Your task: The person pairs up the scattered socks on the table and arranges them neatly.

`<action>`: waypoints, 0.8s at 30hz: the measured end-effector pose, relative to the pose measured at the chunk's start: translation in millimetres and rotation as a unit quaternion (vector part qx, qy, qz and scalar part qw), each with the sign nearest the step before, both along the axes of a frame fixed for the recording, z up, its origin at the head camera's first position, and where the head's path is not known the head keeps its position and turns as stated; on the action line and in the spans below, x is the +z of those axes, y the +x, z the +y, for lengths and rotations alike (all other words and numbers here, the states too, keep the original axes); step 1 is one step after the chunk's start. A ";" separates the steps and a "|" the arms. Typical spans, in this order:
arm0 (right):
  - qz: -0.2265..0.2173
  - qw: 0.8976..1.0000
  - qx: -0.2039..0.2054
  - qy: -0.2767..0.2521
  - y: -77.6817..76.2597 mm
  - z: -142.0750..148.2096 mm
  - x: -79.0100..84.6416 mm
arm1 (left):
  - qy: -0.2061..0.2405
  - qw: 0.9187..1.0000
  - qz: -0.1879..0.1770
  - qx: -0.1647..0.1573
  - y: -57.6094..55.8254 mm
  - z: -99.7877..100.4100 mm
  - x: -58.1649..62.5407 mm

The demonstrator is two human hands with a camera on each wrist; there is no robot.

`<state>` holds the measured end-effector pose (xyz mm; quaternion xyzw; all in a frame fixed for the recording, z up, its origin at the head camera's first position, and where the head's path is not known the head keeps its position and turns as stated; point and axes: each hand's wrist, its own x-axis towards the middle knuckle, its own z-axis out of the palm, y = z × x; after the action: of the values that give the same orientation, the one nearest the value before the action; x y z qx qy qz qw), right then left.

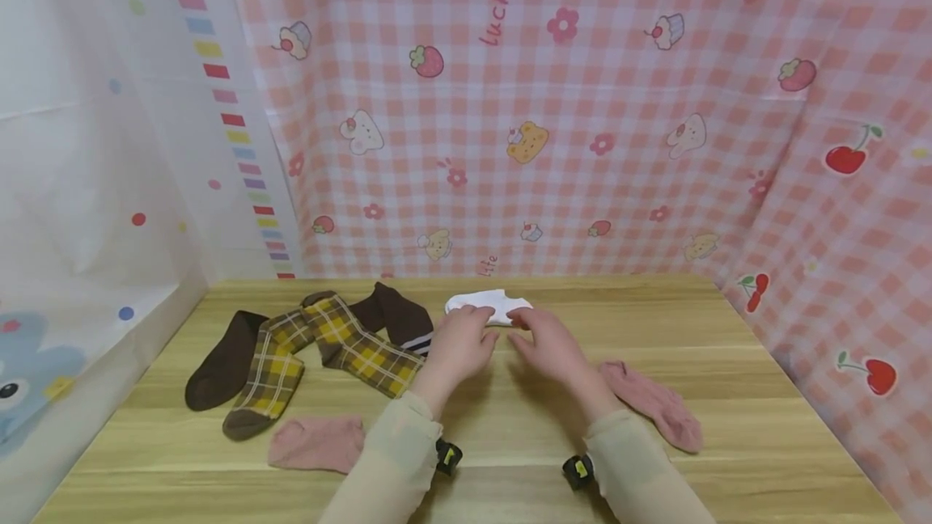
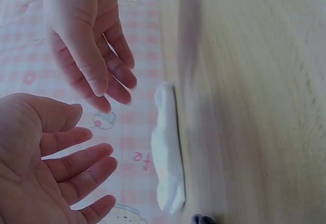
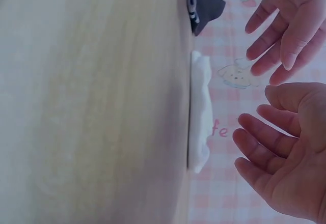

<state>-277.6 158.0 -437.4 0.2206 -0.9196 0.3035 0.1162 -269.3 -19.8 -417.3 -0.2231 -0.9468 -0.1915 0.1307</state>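
Note:
A white sock [image 1: 489, 302] lies flat near the back of the wooden table [image 1: 510, 427]. In the head view both hands overlap its front edge. The wrist views show them raised above the table, apart from the white sock [image 2: 169, 152], with bare air between the palms. My left hand [image 1: 463, 346] is on the sock's left side, its fingers spread and loosely bent. Facing it, my right hand [image 1: 549, 346] has its fingers loosely bent too and holds nothing. In the right wrist view the white sock [image 3: 200, 113] stretches along the table beyond the fingertips.
On the left lie two yellow-brown plaid socks [image 1: 273, 378], a dark brown sock [image 1: 222, 362] and another dark sock [image 1: 396, 318] with a striped cuff. One pink sock [image 1: 316, 443] sits at front left, another pink sock [image 1: 655, 404] at right. A checkered cloth [image 1: 473, 200] hangs behind.

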 end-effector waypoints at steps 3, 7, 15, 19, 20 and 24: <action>-0.002 1.000 -0.001 -0.005 5.9 -1.0 3.9 | 0.003 1.000 0.008 -0.004 5.8 -1.2 1.2; -0.003 1.000 -0.002 -0.011 13.0 -1.3 8.2 | 0.006 1.000 0.015 -0.008 12.4 -3.4 3.3; 0.029 0.999 0.009 -0.023 26.5 0.7 14.8 | 0.012 1.000 0.028 -0.008 25.6 -10.7 13.7; 0.045 0.998 0.018 -0.028 31.5 1.6 18.7 | -0.001 0.999 0.043 -0.011 32.0 -15.9 19.7; 0.048 0.998 0.020 -0.027 32.6 1.8 19.8 | -0.004 0.999 0.048 -0.012 33.2 -17.3 21.0; 0.056 0.997 0.029 -0.032 35.8 2.6 24.1 | -0.012 0.998 0.066 -0.017 36.2 -23.3 25.5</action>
<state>-241.8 160.7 -413.3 0.2601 -0.8945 0.3238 0.1654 -233.1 -43.1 -391.9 -0.2527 -0.9344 -0.1672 0.1874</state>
